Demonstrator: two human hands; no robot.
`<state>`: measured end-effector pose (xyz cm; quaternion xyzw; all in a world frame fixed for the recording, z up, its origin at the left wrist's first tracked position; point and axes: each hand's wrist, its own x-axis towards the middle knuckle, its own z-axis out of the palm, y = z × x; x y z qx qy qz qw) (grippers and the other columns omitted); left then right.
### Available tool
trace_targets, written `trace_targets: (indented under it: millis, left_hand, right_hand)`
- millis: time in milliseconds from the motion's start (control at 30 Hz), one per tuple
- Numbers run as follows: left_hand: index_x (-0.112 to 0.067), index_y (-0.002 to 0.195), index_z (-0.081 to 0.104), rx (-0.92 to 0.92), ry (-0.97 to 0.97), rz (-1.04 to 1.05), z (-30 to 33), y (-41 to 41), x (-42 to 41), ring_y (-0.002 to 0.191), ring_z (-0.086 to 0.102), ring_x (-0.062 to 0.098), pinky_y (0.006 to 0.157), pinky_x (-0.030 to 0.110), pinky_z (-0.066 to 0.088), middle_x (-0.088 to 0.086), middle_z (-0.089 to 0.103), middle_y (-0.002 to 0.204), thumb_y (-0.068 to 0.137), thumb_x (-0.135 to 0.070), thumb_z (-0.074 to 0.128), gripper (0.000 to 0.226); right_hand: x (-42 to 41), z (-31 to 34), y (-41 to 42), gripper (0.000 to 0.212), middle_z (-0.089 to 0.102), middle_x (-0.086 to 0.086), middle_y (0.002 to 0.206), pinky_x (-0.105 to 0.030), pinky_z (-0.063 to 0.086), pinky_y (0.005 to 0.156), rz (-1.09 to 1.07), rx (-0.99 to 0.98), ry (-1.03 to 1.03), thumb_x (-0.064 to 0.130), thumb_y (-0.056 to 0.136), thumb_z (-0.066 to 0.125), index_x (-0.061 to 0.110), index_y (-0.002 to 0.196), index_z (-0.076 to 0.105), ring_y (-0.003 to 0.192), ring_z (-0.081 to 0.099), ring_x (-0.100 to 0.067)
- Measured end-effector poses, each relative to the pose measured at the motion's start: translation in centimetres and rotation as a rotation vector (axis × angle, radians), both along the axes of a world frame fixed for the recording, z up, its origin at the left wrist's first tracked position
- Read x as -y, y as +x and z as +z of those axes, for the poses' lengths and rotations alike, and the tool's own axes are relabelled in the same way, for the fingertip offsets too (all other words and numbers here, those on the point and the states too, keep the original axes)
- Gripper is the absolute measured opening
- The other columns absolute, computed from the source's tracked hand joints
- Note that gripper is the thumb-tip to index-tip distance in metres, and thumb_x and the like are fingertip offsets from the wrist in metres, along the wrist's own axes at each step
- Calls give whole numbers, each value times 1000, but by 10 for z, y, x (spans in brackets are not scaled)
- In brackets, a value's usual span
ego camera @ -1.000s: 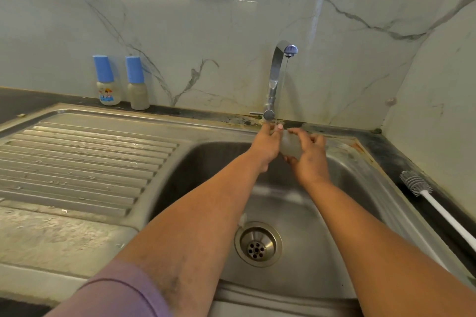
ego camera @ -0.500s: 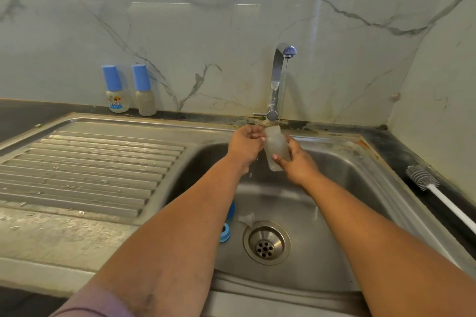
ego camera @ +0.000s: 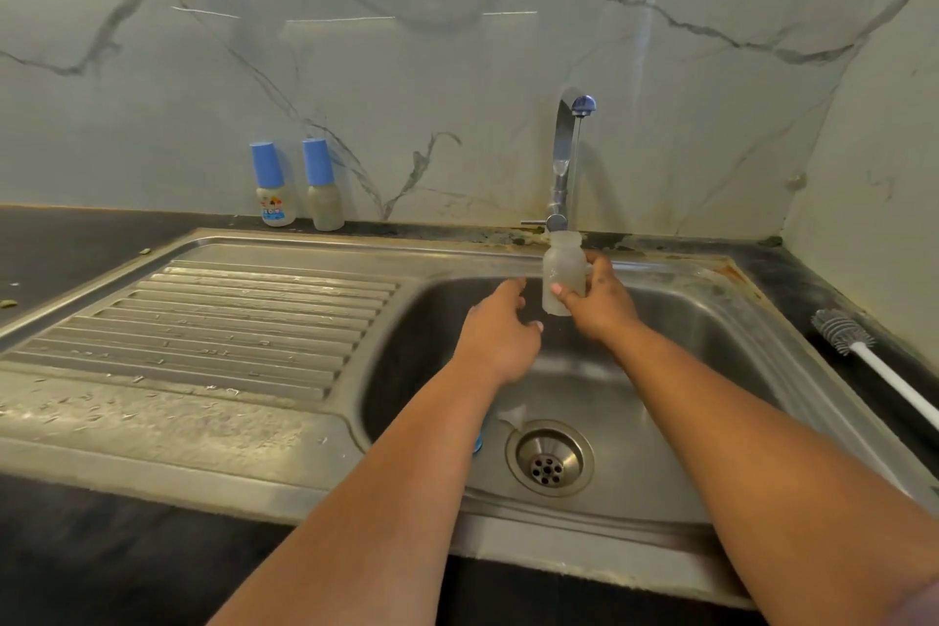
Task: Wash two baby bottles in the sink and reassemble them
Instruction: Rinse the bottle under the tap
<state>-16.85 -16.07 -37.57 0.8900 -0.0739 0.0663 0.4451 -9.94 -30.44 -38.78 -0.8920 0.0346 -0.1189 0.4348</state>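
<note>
**Open bottle held upright under the tap**

The right hand [ego camera: 599, 305] gripped a cloudy, capless plastic baby bottle [ego camera: 561, 275], thumb across its front and fingers curled behind, holding it upright over the back edge of the stainless steel sink [ego camera: 711, 336] directly beneath the curved chrome tap [ego camera: 564, 158]. A thin thread of water below the spout was hard to make out. The left hand [ego camera: 500, 336] hovered just beside the bottle, not touching it, fingers loosely extended and somewhat blurred. Under the left forearm, a small blue piece [ego camera: 477, 445] on the basin floor near the drain [ego camera: 549, 458] was mostly hidden. Two blue-capped baby bottles [ego camera: 300, 183] stood side by side at the worktop's back edge against the marble wall. A grey-bristled bottle brush with a white handle [ego camera: 864, 356] lay along the right edge, its handle cut off by the frame.
</note>
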Motion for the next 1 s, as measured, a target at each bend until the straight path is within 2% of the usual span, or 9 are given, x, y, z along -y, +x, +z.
trace_targets:
  millis: [133,267,400,567,700,833,967,1000]
  left_hand:
    - [-17,151,29,-18,98,-17,0,1,2,137,39,23,113,38,35,6,44,149,95,-15,58,63]
    - [-13,150,31,-20,227,30,1,13,-6,139,36,24,115,36,31,7,41,150,95,-18,58,62]
    - [-13,149,33,-60,245,47,-1,18,-9,137,39,24,111,35,33,7,43,149,94,-20,61,62]
    - [-14,149,34,-48,284,-5,-5,19,-2,137,39,24,111,35,34,7,44,148,93,-23,62,63]
    - [-14,148,34,-39,308,-19,-6,20,-2,136,40,23,110,34,33,6,44,147,93,-25,62,63]
    - [-12,147,35,-61,307,-23,-6,19,-3,134,43,24,108,33,35,8,48,145,98,-23,53,53]
    - [-11,147,35,-74,293,-1,-3,20,-7,134,43,25,109,34,33,9,46,146,99,-25,51,52]
    - [-11,148,35,-78,296,-2,-3,21,-8,135,42,25,110,34,33,9,46,147,99,-26,51,53]
  right_hand:
    - [5,-4,-1,64,47,-14,143,-39,42,98,-48,-35,3,32,94,60,17,146,26,126,48,-34]
    - [6,-4,-3,63,45,-13,145,-39,42,98,-71,23,-18,32,94,59,17,146,26,127,47,-35]
    - [4,-6,-4,62,47,-13,142,-39,42,97,-36,34,-64,32,94,61,16,144,29,125,49,-34]
    - [1,-7,-3,60,50,-13,139,-31,47,81,-18,31,-97,32,94,60,15,142,30,122,51,-33]
    - [0,-6,2,62,46,-15,143,-39,42,97,-38,11,-93,33,95,58,15,146,25,126,48,-34]
    - [2,-9,-4,71,43,-16,146,-40,40,101,-17,-25,-80,30,96,57,21,152,14,129,46,-35]
    - [8,6,-8,85,33,-13,153,-41,34,109,-99,196,6,20,97,56,36,153,-5,133,42,-34]
    - [12,6,-7,87,32,-13,154,-41,33,109,-98,173,-9,20,96,57,36,153,-7,134,41,-34]
